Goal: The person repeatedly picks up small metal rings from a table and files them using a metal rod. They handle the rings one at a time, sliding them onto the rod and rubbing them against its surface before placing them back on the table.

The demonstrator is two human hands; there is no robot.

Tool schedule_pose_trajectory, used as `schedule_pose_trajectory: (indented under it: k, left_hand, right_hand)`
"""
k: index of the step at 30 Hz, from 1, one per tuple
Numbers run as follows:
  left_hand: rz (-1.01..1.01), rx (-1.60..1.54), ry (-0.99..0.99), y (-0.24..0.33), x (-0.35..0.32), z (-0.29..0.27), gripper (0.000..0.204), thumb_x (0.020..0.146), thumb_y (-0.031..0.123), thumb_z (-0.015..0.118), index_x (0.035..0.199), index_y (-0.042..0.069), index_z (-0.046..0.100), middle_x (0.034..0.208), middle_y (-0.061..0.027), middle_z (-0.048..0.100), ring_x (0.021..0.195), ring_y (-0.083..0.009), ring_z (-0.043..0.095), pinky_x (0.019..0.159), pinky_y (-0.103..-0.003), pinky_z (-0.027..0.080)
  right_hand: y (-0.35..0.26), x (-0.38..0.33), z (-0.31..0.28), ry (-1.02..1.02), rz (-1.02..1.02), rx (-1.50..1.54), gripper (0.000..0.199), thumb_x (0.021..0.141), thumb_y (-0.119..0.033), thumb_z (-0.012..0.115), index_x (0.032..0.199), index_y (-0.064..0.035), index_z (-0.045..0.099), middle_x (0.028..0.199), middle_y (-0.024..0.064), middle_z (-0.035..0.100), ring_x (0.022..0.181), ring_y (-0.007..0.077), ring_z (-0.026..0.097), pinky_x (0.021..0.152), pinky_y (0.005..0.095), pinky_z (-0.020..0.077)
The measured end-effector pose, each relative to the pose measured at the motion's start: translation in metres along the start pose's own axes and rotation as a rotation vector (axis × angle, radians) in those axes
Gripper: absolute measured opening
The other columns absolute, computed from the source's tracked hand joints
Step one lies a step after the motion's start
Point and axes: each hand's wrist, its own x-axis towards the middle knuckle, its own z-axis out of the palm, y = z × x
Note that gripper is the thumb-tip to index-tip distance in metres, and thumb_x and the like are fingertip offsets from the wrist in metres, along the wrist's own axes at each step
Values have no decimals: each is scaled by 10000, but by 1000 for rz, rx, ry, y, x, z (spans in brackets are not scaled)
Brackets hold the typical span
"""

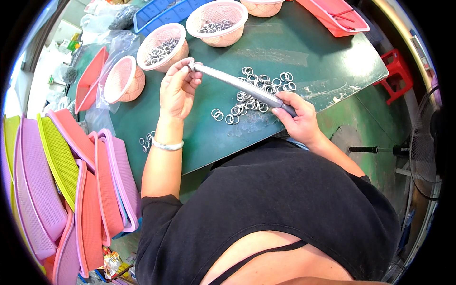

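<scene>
A long tapered metal ring mandrel slants across above the green table. My right hand is wrapped round its thick dark end. At the thin end, my left hand pinches a small metal ring with thumb and fingers. The ring is at the mandrel's tip; whether it sits fully around it is too small to tell. Beneath the mandrel lies a loose pile of silver rings. A few more rings lie near my left forearm.
Pink mesh baskets stand along the far side, some with rings inside. A blue tray and a red tray are behind. Coloured plastic baskets are stacked at left. A red stool and a fan stand at right.
</scene>
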Motion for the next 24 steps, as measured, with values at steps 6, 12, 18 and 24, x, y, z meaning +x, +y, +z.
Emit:
schedule_pose_trajectory:
  k: [6,12,18,24]
  left_hand:
    - [65,132,0,-7,0,-2,233,810,35,526,1041,32,496,942,-119,576,727,-128,540,645,-223,451]
    - [-4,270,-93,-23,-12,22,548,757,-1,587,1219,19,294,978,-138,565,850,-147,549,707,-230,449]
    - [-74,202,-95,-37,-24,37,645,744,2,606,1250,-28,206,977,-146,564,896,-156,547,813,-257,426]
    - [-17,179,-45,-44,-30,42,577,761,18,593,1232,-1,261,1004,-138,557,851,-126,547,735,-225,443]
  right_hand:
    - [2,-1,1,9,-37,-65,274,676,-65,660,923,-3,558,812,135,597,698,251,598,606,289,461]
    - [0,0,1,15,-48,-66,272,672,-70,664,917,-6,562,800,132,598,687,256,597,600,294,463]
    - [2,-1,0,17,-82,-92,275,667,-74,669,913,-6,566,793,134,597,678,257,596,592,298,464]
    - [1,-2,1,31,-87,-86,278,665,-78,670,912,-3,568,792,134,598,674,256,595,590,299,465]
